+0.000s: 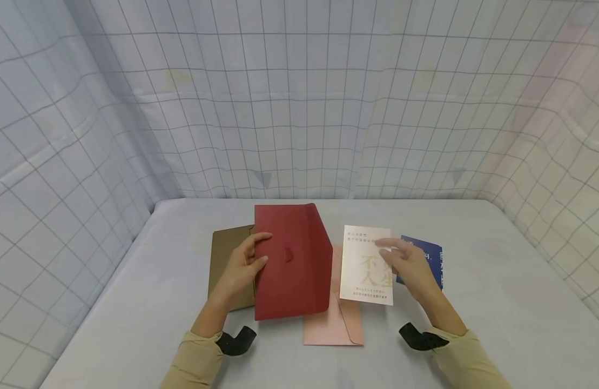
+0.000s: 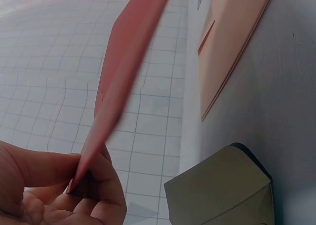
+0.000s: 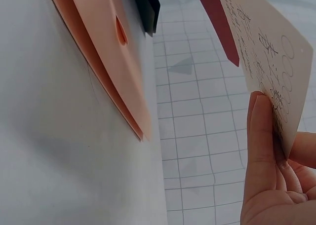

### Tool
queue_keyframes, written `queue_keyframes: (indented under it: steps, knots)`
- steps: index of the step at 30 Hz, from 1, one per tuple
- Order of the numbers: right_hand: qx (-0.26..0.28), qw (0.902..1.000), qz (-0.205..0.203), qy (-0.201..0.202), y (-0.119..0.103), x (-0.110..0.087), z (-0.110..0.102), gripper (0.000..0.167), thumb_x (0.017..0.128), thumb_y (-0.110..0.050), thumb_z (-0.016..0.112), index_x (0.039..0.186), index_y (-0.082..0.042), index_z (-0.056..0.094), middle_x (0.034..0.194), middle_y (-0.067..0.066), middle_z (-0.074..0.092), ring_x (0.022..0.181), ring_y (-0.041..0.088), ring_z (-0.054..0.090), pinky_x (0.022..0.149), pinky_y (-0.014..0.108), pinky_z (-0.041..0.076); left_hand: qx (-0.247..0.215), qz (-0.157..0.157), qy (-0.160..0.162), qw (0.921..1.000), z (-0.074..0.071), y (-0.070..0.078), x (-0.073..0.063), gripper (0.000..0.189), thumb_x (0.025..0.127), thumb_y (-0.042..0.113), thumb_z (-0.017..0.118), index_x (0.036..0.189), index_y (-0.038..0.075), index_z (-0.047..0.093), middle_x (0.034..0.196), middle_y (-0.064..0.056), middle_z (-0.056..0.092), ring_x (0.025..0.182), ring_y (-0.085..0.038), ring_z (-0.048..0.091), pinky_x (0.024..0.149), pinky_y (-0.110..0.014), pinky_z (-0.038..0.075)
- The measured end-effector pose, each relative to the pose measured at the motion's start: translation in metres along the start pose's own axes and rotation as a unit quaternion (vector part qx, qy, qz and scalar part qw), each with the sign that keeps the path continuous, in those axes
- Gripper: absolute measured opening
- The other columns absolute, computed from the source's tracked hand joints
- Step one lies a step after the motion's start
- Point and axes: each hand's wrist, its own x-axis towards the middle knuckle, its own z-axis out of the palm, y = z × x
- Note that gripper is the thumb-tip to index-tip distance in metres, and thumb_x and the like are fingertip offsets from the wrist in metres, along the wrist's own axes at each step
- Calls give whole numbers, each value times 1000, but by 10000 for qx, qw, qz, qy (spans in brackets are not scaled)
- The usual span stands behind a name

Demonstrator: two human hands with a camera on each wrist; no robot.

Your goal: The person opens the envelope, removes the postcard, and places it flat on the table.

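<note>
My left hand (image 1: 241,268) pinches the left edge of a red envelope (image 1: 299,270), held up off the table with its flap side toward the right. In the left wrist view, thumb and fingers grip the red envelope (image 2: 126,82) by one edge. My right hand (image 1: 407,263) pinches the right side of a white card (image 1: 359,275) printed with pale gold characters. Handwriting covers the other face of the card (image 3: 271,57) in the right wrist view. Card and envelope are apart, side by side in the air.
A pink envelope (image 1: 328,329) lies on the white table (image 1: 109,324) below the two held things. An olive-brown envelope (image 1: 226,254) lies at left, partly behind the red one. Behind my right hand is a dark blue card (image 1: 432,259) with white print. Grid-patterned curtains (image 1: 299,108) surround the table.
</note>
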Motion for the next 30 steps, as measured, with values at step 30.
queue_keyframes:
  steps: [30]
  knots:
    - [123, 9995, 209, 212, 13, 8, -12, 39, 95, -26, 54, 128, -6, 54, 78, -8, 57, 68, 3, 52, 65, 23, 47, 89, -240, 312, 9992, -16, -2, 3, 49, 94, -8, 38, 140, 9, 34, 146, -15, 38, 124, -26, 41, 85, -18, 39]
